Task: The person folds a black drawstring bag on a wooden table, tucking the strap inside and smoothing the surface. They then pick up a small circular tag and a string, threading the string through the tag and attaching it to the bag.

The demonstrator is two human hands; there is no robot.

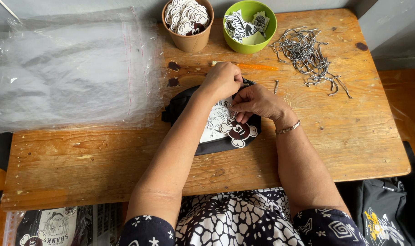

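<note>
the pouch [207,136] lies near the middle of the surface [353,136], with both hands on it: the left hand [222,81] at its far edge, the right hand [257,102] just beside it, to the right. a tag [238,131] lies on the pouch under the right hand. behind the hands lies a pen [255,67]; farther back stand a cup [189,23] and, to its right, a bowl [250,25]. a heap of chains [307,54] lies at the far right, a stack of bags [71,68] at the left.

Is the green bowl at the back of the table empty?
No, the green bowl holds several black-and-white printed pieces, beside the brown cup full of similar charms.
</note>
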